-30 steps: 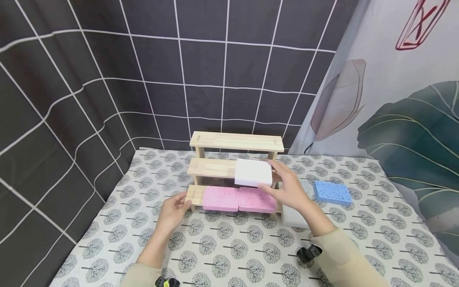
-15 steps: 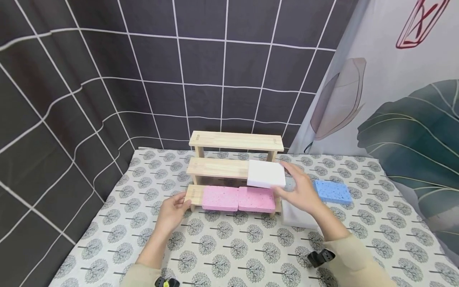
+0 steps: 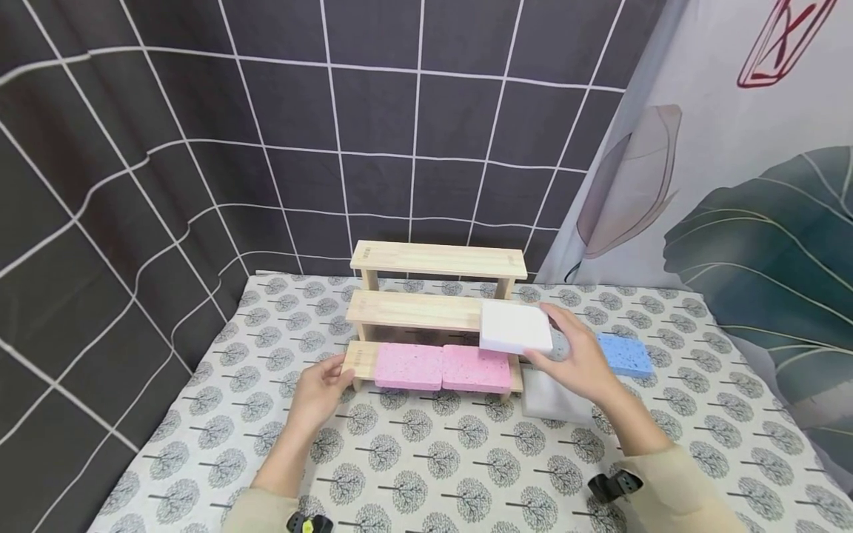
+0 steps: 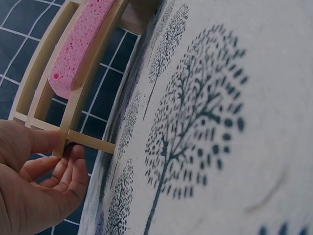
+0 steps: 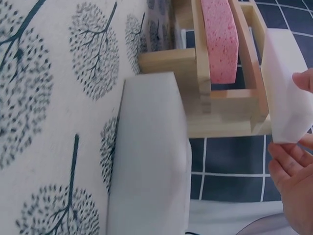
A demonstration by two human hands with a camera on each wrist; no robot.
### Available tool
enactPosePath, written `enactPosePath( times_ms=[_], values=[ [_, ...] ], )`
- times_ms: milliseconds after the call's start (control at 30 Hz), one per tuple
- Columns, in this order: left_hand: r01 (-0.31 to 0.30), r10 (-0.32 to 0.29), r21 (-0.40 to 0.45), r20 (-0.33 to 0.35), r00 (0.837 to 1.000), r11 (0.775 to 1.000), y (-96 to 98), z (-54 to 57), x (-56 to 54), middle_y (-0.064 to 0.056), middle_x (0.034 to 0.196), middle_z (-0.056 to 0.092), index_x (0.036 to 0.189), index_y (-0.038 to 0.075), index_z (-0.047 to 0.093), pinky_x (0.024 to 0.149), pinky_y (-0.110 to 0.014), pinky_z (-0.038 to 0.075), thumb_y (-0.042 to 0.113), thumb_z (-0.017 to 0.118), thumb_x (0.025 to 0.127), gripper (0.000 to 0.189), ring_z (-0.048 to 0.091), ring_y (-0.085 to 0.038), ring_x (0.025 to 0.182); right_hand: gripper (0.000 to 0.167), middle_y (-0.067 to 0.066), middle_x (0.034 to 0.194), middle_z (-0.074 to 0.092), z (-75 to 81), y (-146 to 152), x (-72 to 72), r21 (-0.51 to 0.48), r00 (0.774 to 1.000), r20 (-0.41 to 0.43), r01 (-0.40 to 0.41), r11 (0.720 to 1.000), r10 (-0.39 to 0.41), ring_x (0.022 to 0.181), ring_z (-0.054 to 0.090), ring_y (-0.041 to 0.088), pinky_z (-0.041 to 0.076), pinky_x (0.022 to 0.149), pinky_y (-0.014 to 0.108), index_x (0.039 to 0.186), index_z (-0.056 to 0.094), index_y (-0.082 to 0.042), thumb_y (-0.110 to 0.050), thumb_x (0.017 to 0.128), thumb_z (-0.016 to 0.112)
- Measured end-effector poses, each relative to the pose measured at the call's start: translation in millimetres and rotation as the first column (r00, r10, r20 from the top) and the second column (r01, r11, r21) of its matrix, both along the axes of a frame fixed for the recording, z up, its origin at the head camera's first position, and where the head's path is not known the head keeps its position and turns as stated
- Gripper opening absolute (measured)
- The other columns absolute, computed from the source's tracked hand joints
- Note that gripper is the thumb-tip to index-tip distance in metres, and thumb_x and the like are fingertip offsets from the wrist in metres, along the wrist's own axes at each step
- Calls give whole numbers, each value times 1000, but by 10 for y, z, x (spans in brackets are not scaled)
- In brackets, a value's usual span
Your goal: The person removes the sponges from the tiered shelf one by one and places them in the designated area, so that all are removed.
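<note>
One white block (image 3: pixel 513 327) (smooth, sharp-edged)

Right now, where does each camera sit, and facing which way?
Head: on the head, facing forward and down at the wooden three-tier rack; left hand, right hand and beige sleeves show.
Left wrist: on that wrist, facing the rack's left end; the left hand shows.
Right wrist: on that wrist, facing the rack's right end and white sponge; the right hand shows.
Both wrist views share the rack and tree-print cloth.
</note>
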State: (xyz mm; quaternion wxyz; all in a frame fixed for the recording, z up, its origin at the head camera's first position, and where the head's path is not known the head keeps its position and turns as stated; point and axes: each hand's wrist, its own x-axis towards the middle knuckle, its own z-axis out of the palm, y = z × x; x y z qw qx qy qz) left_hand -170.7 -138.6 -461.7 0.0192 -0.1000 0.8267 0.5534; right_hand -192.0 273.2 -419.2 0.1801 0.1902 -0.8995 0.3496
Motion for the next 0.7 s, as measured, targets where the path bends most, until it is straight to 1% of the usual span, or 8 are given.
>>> enactPosePath(
  times_ms=[200, 300, 400, 533, 700],
  values=[
    [0, 0, 2, 1, 1000, 1000, 6, 7, -3, -16, 111, 65, 140, -2, 55, 76, -29, 58, 10, 67, 96, 47, 64, -25, 94, 81, 29, 142, 51, -40, 90, 39, 0, 1000, -14, -6, 1000, 6, 119, 56, 48, 46, 98, 68, 146, 45, 5, -12, 78, 84],
    [2, -2, 1, 7, 1000, 1000, 7, 4, 3, -16, 112, 65, 140, -2, 55, 77, -30, 58, 10, 66, 96, 47, 64, -25, 95, 81, 29, 140, 52, -59, 132, 64, 6, 1000, -13, 3, 1000, -3, 118, 56, 48, 46, 97, 69, 147, 45, 4, -13, 78, 84],
    [5, -5, 1, 9, 1000, 1000, 7, 3, 6, -17, 112, 66, 140, -2, 55, 77, -31, 59, 10, 66, 96, 47, 65, -25, 95, 80, 29, 139, 52, -65, 175, 94, 8, 1000, -14, 11, 1000, -11, 118, 56, 48, 45, 97, 70, 146, 45, 5, -12, 78, 84],
    [4, -4, 1, 10, 1000, 1000, 2, 8, 3, -16, 111, 66, 140, -2, 55, 76, -28, 58, 10, 66, 96, 47, 65, -25, 94, 79, 31, 140, 51, -64, 235, 131, 9, 1000, -7, 25, 1000, -25, 119, 54, 50, 43, 98, 72, 145, 44, 7, -11, 79, 83],
    [9, -9, 10, 4, 1000, 1000, -7, 25, 2, -17, 110, 66, 140, -4, 54, 74, -26, 58, 9, 66, 96, 47, 65, -26, 94, 78, 29, 140, 51, -57, 308, 165, -9, 999, 17, 34, 999, -34, 118, 56, 48, 44, 98, 71, 146, 44, 5, -9, 80, 82]
  ],
)
